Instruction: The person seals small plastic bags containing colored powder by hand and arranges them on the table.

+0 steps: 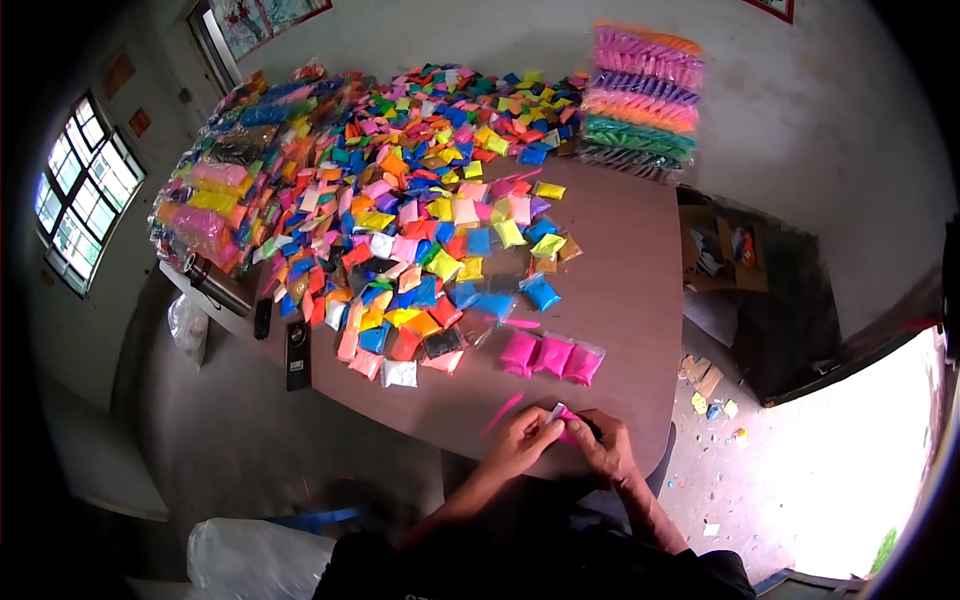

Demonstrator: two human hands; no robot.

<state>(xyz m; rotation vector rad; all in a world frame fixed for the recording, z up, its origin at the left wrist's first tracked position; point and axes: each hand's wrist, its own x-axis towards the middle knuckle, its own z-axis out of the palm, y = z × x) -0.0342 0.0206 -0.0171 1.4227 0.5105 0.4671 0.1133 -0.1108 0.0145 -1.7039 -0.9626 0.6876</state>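
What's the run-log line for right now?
left hand: on pink item | right hand: on same item | ahead: three pink packets on table | beyond: multicoloured packet pile

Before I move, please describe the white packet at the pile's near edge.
On the brown table, find the pile of coloured packets. At its near edge lies the white packet, set apart by colour from the salmon-pink ones on either side.

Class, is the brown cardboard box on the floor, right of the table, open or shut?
Open: the brown cardboard box has no lid across its top, and white things show inside.
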